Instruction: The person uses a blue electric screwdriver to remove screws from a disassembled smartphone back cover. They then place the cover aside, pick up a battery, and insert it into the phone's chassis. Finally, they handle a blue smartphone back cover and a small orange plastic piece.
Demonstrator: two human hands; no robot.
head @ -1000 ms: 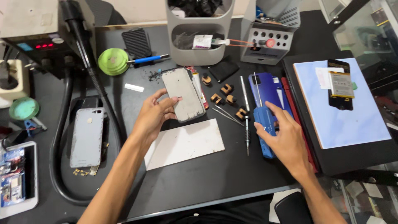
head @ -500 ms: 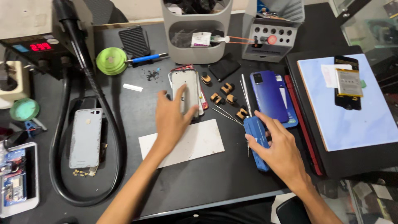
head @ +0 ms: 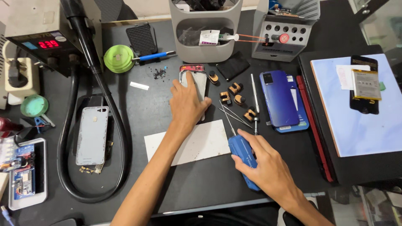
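My left hand [head: 187, 104] lies flat, fingers spread, on the silver phone frame [head: 197, 81], which sits mid-tabletop just above the white rectangular card [head: 197, 144]. My right hand [head: 264, 167] is closed around the blue-handled screwdriver [head: 243, 157], near the front edge of the black tabletop [head: 150, 104]. Bare room lies between the card and that edge. Half a second ago my left hand sat lower. Small brown clips [head: 234, 94] and a blue phone [head: 278, 98] crowd the right.

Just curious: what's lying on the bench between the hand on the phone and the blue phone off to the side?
In the head view, small orange-and-black clips, thin tweezers and a slim metal tool lie between the left hand and blue phone.
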